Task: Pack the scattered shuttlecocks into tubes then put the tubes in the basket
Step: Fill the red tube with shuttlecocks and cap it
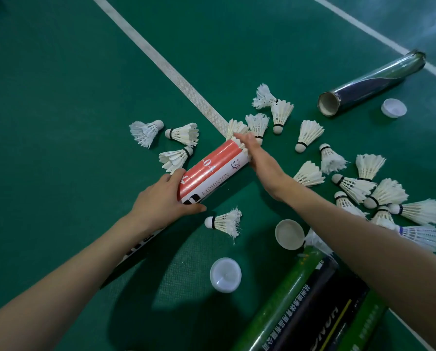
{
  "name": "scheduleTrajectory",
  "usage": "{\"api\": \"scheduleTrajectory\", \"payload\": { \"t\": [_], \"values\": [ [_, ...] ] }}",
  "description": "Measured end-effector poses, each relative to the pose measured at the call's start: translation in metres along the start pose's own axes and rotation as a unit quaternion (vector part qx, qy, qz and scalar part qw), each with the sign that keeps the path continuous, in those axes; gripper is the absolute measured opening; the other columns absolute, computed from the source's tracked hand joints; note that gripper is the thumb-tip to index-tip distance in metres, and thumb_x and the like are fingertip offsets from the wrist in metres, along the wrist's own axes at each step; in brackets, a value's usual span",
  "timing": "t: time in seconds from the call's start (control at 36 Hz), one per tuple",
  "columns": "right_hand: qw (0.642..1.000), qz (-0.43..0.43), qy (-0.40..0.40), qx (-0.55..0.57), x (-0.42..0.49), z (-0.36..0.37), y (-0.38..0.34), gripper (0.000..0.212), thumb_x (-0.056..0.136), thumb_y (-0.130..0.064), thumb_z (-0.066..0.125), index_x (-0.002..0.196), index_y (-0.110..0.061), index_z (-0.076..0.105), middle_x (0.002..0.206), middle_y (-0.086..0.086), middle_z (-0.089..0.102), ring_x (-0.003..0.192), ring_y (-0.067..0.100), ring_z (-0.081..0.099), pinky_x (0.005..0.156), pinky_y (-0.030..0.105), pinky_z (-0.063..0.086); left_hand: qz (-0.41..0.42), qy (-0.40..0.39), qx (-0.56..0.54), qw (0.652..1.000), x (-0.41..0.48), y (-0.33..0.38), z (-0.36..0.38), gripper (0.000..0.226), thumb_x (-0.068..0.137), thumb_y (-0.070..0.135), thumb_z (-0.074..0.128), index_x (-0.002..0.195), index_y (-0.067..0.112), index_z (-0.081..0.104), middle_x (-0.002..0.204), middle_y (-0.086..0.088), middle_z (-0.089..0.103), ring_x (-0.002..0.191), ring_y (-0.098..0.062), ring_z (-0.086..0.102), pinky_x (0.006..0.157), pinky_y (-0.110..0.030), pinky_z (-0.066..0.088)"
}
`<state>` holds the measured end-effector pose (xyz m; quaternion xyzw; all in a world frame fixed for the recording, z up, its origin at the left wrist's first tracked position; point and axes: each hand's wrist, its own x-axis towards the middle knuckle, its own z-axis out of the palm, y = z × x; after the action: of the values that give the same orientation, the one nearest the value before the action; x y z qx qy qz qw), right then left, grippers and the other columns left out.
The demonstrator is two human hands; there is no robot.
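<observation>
Head view: the left grip (166,196) is wrapped round the near end of the red-and-white tube (212,171), thumb underneath, holding it just off the green floor (60,97). The tube's long axis runs from this grip up and to the right, ending at the right grip (252,153), which is the nearer one to the open mouth. There its fingers lie across a shuttlecock (236,129) whose feathers stick out of the tube. Whether they pinch it or only push cannot be told. The coming move likely presses straight down that axis toward the left grip. Loose shuttlecocks (310,134) lie mostly right of the right grip, and one (224,221) lies just below the tube. No basket shows.
</observation>
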<state>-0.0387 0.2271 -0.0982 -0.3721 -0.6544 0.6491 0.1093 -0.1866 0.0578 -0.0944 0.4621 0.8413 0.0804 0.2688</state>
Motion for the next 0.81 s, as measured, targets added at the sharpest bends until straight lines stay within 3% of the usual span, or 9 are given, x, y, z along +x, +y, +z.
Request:
{"api": "scheduleTrajectory", "payload": {
  "t": [0.08, 0.14, 0.22, 0.31, 0.42, 0.56, 0.69, 0.81],
  "values": [
    [1.0, 0.005, -0.017, -0.008, 0.003, 0.009, 0.004, 0.063, 0.092, -0.067, 0.018, 0.144, -0.035, 0.037, 0.148, 0.002, 0.042, 0.138, 0.019, 0.034, 0.117, 0.044, 0.02, -0.007, -0.009, -0.004, 1.0, 0.006, 0.001, 0.001, 0.086, 0.066, 0.071, 0.067, 0.133, 0.03, 0.031, 0.112, 0.005, 0.048, 0.09, -0.018, 0.051, 0.074, -0.033, 0.044],
    [1.0, 0.015, -0.001, 0.017, 0.012, 0.008, 0.006, 0.06, 0.096, -0.061, 0.017, 0.138, -0.029, 0.046, 0.139, -0.002, 0.05, 0.13, 0.014, 0.042, 0.113, 0.037, 0.026, -0.018, -0.018, -0.001, 1.0, 0.01, -0.001, 0.001, 0.088, 0.066, 0.071, 0.067, 0.134, 0.031, 0.03, 0.11, 0.005, 0.046, 0.09, -0.017, 0.049, 0.073, -0.032, 0.042],
    [0.995, 0.04, 0.096, -0.011, 0.032, -0.003, 0.008, 0.046, 0.101, -0.045, 0.031, 0.126, -0.016, 0.056, 0.123, -0.002, 0.058, 0.114, 0.013, 0.052, 0.1, 0.031, 0.039, -0.033, -0.019, 0.005, 0.999, 0.015, -0.003, 0.002, 0.089, 0.066, 0.069, 0.069, 0.136, 0.03, 0.031, 0.115, 0.002, 0.049, 0.096, -0.021, 0.053, 0.077, -0.034, 0.043],
    [0.977, 0.011, 0.166, -0.133, 0.053, -0.015, 0.014, 0.031, 0.099, -0.027, 0.047, 0.127, -0.014, 0.053, 0.126, 0.0, 0.053, 0.118, 0.016, 0.05, 0.105, 0.036, 0.039, -0.041, -0.017, 0.005, 0.999, 0.019, -0.006, 0.003, 0.087, 0.065, 0.069, 0.069, 0.134, 0.03, 0.033, 0.118, 0.001, 0.051, 0.098, -0.023, 0.055, 0.079, -0.036, 0.046],
    [0.951, -0.048, 0.152, -0.264, 0.077, -0.022, 0.011, 0.057, 0.096, -0.018, 0.053, 0.148, -0.016, 0.029, 0.153, 0.004, 0.031, 0.143, 0.021, 0.02, 0.118, 0.038, 0.016, -0.043, -0.027, 0.011, 0.999, 0.02, -0.009, 0.004, 0.088, 0.067, 0.069, 0.068, 0.136, 0.029, 0.031, 0.117, 0.001, 0.05, 0.09, -0.018, 0.05, 0.076, -0.034, 0.045],
    [0.926, -0.037, 0.079, -0.368, 0.092, -0.016, 0.018, 0.079, 0.093, -0.021, 0.058, 0.153, -0.023, 0.007, 0.158, 0.006, 0.018, 0.147, 0.029, 0.005, 0.118, 0.044, 0.008, -0.048, -0.036, 0.013, 0.998, 0.019, -0.014, 0.007, 0.091, 0.067, 0.07, 0.068, 0.138, 0.031, 0.028, 0.117, 0.001, 0.05, 0.09, -0.017, 0.049, 0.076, -0.034, 0.046],
    [0.905, -0.064, 0.081, -0.412, 0.085, -0.014, 0.027, 0.056, 0.092, -0.018, 0.057, 0.144, -0.018, 0.034, 0.132, 0.013, 0.049, 0.125, 0.029, 0.039, 0.107, 0.04, 0.032, -0.063, -0.027, 0.014, 0.998, 0.019, -0.02, 0.006, 0.092, 0.065, 0.072, 0.067, 0.137, 0.03, 0.029, 0.116, 0.001, 0.051, 0.089, -0.018, 0.049, 0.078, -0.036, 0.048],
    [0.949, -0.035, 0.071, -0.304, 0.065, -0.015, 0.032, 0.034, 0.091, -0.013, 0.058, 0.124, -0.016, 0.048, 0.102, 0.005, 0.058, 0.09, 0.022, 0.056, 0.085, 0.035, 0.047, -0.073, -0.027, 0.016, 0.997, 0.018, -0.024, 0.005, 0.092, 0.067, 0.071, 0.067, 0.138, 0.027, 0.028, 0.12, -0.001, 0.051, 0.09, -0.017, 0.048, 0.076, -0.034, 0.046]
  ]
}}
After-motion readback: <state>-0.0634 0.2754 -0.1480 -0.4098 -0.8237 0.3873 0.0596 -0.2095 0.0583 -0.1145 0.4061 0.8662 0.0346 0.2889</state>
